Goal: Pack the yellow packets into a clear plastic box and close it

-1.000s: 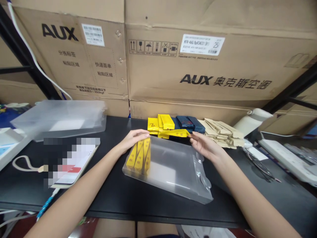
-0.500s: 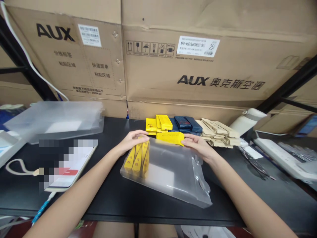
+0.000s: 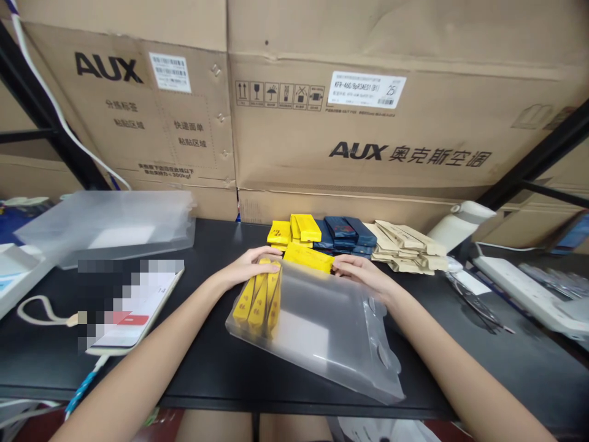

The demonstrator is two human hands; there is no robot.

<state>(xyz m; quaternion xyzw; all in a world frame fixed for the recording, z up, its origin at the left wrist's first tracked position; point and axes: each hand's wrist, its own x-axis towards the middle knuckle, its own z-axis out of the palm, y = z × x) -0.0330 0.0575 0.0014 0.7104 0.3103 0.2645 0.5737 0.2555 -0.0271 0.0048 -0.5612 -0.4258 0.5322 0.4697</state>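
Observation:
A clear plastic bag [image 3: 331, 331] lies tilted on the black desk, with three narrow yellow packets [image 3: 257, 301] side by side at its left end. My left hand [image 3: 251, 265] is closed on the bag's upper left corner, over the tops of those packets. Between my hands, at the bag's far edge, is another yellow packet [image 3: 307, 256]. The fingers of my right hand [image 3: 361, 271] pinch its right end. Just behind stand stacks of yellow packets [image 3: 305, 228], dark blue packets [image 3: 350, 232] and beige packets [image 3: 409, 242].
More clear bags [image 3: 119, 221] lie at the left, behind a phone [image 3: 142, 307] with a cable. Large cartons [image 3: 391, 135] stand along the back. To the right are a white bottle [image 3: 460, 224], glasses [image 3: 478, 307] and a power strip [image 3: 519, 294].
The yellow packet in my right hand has shifted left and is angled down to the right. The clear bag's right end has swung slightly towards me.

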